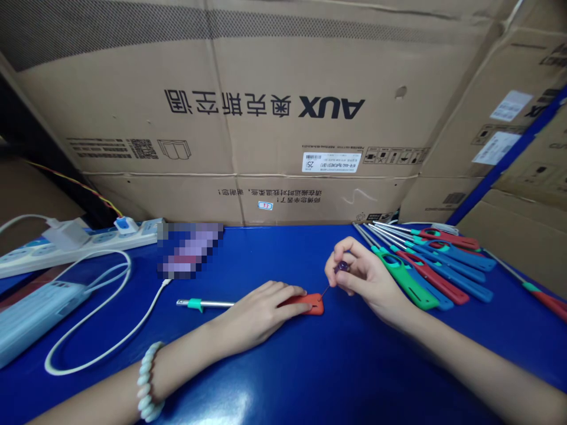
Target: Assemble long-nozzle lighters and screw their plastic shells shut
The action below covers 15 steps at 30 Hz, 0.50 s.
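Note:
My left hand (257, 313) lies over a red-handled long-nosed gas lighter (315, 304), its fingers closed around the handle and holding it down on the blue table. The lighter's metal tube, with a green collar (195, 304) near its tip, sticks out to the left; its middle is hidden under my hand. In my right hand (363, 274) is a small screwdriver-like tool (342, 267) with a dark purple, rounded handle, pinched between the fingers. Its thin shaft slants down to the right end of the red handle; whether the tip is inside or merely touching, I cannot tell.
Several more gas lighters (425, 265), red, blue and green, lie fanned out at the right. Another red lighter (549, 301) rests by the right edge. Left stand a power strip (133, 232), a pale blue power bank (39, 313) and a white cable (128, 342). Cardboard (266, 130) walls the back.

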{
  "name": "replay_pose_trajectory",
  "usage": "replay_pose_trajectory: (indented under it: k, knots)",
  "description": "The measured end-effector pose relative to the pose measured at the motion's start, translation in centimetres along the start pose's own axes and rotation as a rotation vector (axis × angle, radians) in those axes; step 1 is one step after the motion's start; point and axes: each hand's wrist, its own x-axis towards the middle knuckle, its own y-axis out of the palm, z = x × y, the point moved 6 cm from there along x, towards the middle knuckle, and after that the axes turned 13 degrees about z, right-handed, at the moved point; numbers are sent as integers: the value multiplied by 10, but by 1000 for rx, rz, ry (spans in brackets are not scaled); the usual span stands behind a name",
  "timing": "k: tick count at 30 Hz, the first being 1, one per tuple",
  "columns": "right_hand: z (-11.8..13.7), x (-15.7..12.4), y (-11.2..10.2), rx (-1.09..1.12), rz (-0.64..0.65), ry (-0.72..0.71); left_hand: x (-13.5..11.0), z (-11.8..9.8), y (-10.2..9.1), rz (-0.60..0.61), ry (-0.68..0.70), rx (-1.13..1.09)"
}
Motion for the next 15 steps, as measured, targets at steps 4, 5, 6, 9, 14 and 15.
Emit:
replay_pose_trajectory:
  k: [4,5,6,9,14,15]
  knots:
    - [0,0,-1,-60,18,24,0,-1,-1,-7,7,5]
    - [-1,0,0,-70,31,28,0,-1,-1,-10,8,7]
    - [-1,0,1,-63,41,29,0,-1,0,-11,9,9]
    - [-3,1,2,34,43,-5,0,0,0,-9,7,14]
    - [-4,1,1,83,24,-15,0,0,0,-11,9,18]
    - [-4,1,2,65,31,-4,0,0,0,-14,7,22]
